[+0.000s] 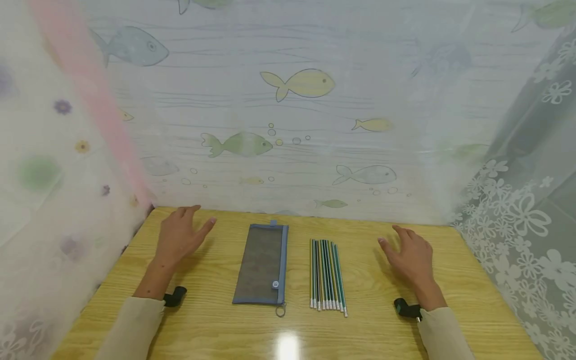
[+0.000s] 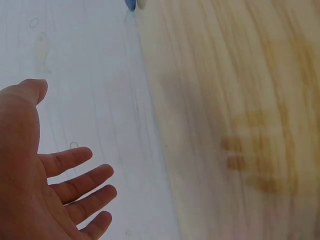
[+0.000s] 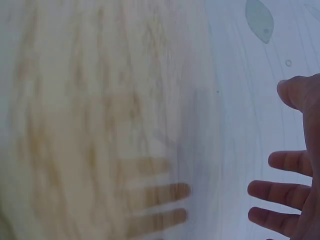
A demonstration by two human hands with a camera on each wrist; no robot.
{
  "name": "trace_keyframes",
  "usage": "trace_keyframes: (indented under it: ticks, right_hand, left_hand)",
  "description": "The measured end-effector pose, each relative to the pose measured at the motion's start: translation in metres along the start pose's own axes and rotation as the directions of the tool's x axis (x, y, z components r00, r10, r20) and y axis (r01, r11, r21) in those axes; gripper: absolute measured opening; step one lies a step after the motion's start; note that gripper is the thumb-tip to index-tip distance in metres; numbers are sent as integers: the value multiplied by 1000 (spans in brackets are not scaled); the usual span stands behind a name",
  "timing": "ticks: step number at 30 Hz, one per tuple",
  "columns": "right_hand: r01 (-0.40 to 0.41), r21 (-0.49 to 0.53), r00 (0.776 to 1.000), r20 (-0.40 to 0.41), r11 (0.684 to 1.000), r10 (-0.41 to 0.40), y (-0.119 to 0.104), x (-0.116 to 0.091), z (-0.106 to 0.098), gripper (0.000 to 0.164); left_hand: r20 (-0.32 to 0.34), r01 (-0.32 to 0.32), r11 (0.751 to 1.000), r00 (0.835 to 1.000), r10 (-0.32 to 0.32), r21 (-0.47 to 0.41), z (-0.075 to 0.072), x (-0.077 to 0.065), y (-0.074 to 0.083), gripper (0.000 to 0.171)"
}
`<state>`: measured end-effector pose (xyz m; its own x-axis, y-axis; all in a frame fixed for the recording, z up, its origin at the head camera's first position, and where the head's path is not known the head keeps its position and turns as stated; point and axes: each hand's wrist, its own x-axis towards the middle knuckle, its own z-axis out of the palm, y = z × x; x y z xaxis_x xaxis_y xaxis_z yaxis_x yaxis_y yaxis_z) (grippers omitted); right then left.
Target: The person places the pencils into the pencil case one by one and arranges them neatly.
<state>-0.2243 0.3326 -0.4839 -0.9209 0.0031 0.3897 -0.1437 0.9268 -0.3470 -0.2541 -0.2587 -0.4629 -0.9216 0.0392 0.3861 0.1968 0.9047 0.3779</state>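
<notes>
A flat mesh pencil pouch (image 1: 261, 265) with blue edging lies on the wooden table, its zipper along the right side and a ring at the lower corner. To its right, several pencils (image 1: 327, 275) lie side by side in dark, green and gold tones, white eraser ends toward me. My left hand (image 1: 180, 237) is held left of the pouch, fingers spread, touching nothing. Right of the pencils, my right hand (image 1: 409, 255) is likewise spread and holds nothing. The wrist views show the left palm (image 2: 30, 195) and right fingers (image 3: 285, 195) with nothing in them.
The wooden table (image 1: 216, 330) reaches back to a curtain (image 1: 297, 115) printed with fish. A flowered sheet (image 1: 58, 165) hangs at the left, and a lace-patterned sheet (image 1: 526, 220) at the right. Black wrist cameras sit under both sleeves.
</notes>
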Motion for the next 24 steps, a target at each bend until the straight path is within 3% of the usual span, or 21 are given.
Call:
trace_keyframes:
  ticks: [9, 24]
  right_hand:
    - [-17, 11, 999, 51, 1000, 17, -9, 0, 2, 63]
    - [18, 44, 998, 63, 999, -21, -21, 1, 7, 56]
  left_hand:
    - [47, 18, 998, 999, -16, -62, 5, 0, 11, 71]
    - [72, -21, 990, 997, 31, -137, 16, -3, 35, 63]
